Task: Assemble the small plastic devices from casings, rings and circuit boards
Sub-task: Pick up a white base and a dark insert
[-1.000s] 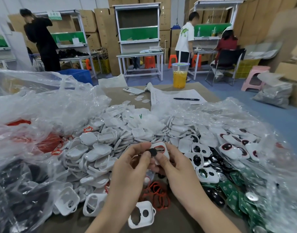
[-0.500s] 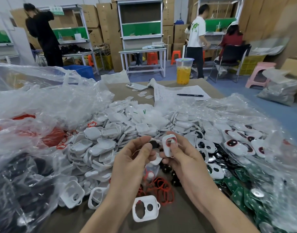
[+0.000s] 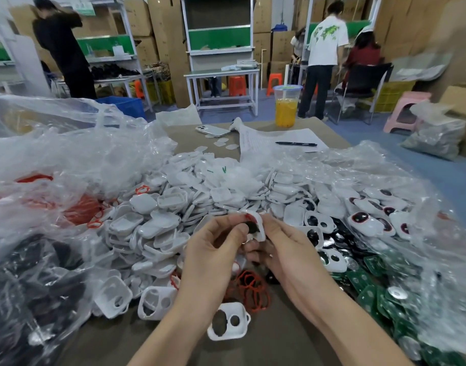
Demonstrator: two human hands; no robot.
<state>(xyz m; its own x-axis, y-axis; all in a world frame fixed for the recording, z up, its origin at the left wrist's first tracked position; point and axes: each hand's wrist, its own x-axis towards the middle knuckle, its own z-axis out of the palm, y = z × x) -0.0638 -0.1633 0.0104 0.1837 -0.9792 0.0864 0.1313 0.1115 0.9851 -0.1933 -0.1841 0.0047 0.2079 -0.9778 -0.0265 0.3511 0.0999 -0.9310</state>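
Pinched in the grip of the right hand (image 3: 284, 249), a small white plastic casing (image 3: 261, 229) with a red ring at its top edge is held up above the brown bench (image 3: 279, 342). The left hand (image 3: 213, 249) closes its grip on a small black round part (image 3: 252, 227), pressing it against the casing's opening. Below them lie loose red rubber rings (image 3: 253, 289) and an empty two-holed white casing (image 3: 228, 326). A heap of white casings (image 3: 200, 196) spreads behind, and green circuit boards (image 3: 371, 286) lie to the right in clear plastic.
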